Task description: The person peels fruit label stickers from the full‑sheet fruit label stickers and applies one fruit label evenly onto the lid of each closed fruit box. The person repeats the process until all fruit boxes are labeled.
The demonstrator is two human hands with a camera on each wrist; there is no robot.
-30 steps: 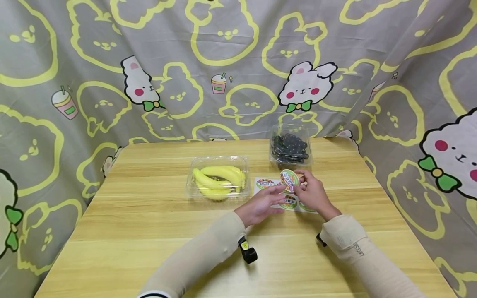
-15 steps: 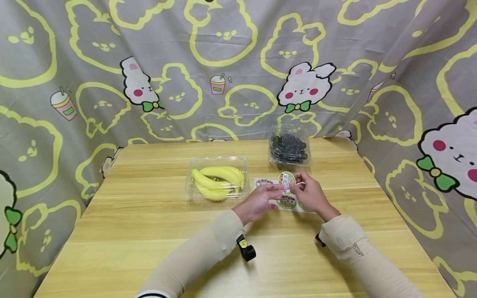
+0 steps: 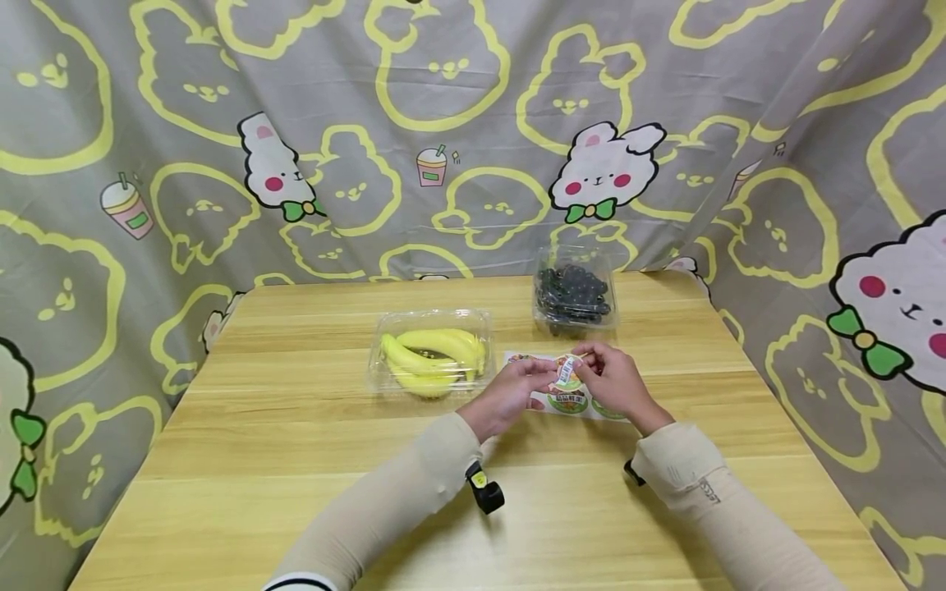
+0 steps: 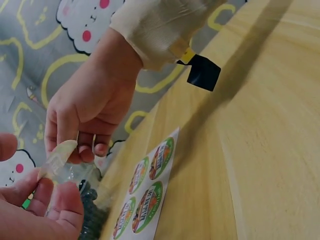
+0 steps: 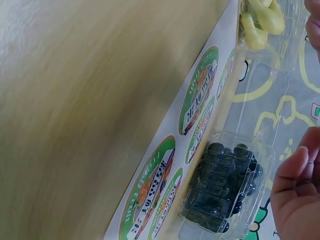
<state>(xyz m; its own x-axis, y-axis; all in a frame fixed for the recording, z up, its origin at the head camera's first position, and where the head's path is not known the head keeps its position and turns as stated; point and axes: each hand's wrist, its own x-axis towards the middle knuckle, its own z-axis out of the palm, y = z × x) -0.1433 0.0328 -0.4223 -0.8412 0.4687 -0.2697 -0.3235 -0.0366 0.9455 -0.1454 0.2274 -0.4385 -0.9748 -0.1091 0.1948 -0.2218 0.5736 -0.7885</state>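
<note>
Sleeves: long, close-fitting, pale beige fabric on both arms, reaching to the wrists.
Left sleeve (image 3: 399,509): a white band with a dark edge shows at its upper end.
Right sleeve (image 3: 709,509): small dark lettering printed near the cuff, too small to read.
Left wrist: a small black device (image 3: 484,491) with a yellow mark.
Right wrist: a black device (image 4: 203,72) with a yellow tab.
Hands: bare, no rings or gloves visible.
</note>
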